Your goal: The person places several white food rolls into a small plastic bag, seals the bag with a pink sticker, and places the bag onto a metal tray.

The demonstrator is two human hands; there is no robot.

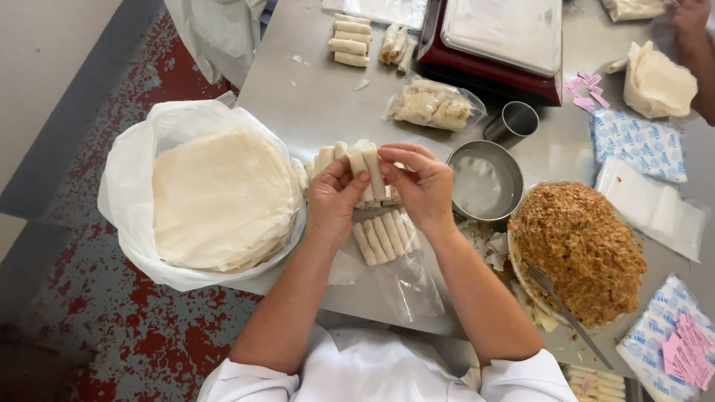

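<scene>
Spring roll (370, 167) pinched between left hand (333, 199) and right hand (421, 184), long axis pointing away, finished rolls (384, 237) just below both.

**Both hands raised together, fingers pinched**

Both forearms run up from the white sleeves at the bottom edge and angle inward, bare to the elbow. The left hand (333, 199) shows its back, thumb up, fingers curled in a pinch. The right hand (421, 184) sits just beside it, fingers bent over toward the left thumb and closed. The wrists are level and close, the fingertips nearly meeting.
</scene>
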